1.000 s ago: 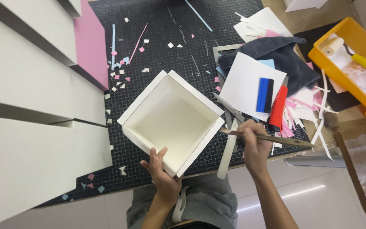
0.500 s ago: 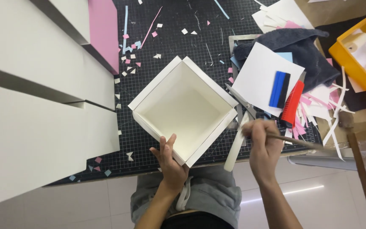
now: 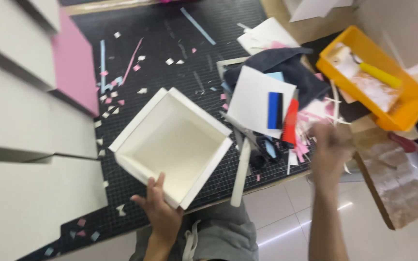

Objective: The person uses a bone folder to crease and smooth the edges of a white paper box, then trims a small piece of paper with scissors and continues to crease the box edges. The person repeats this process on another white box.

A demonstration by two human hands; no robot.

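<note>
White box (image 3: 170,145), gridded black mat (image 3: 170,38) (orange tray (image 3: 412,104), perhaps plastic).

Black gridded cutting mat (image 3: 180,43) under white open box (image 3: 170,145), paper scraps (image 3: 117,96), pink sheet (image 3: 73,67).

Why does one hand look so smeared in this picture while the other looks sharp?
In the head view, the right hand is streaked by motion blur, so its fingers cannot be made out; the left hand gripping the white box is fairly sharp; the whole frame is slightly soft; lighting is even, without harsh glare.

Box (image 3: 170,145) was matt white card, smooth. Mat (image 3: 170,43) looked matt black, gridded. Tray (image 3: 407,116) was glossy orange plastic. Dark cloth (image 3: 301,72) looked soft.
</note>
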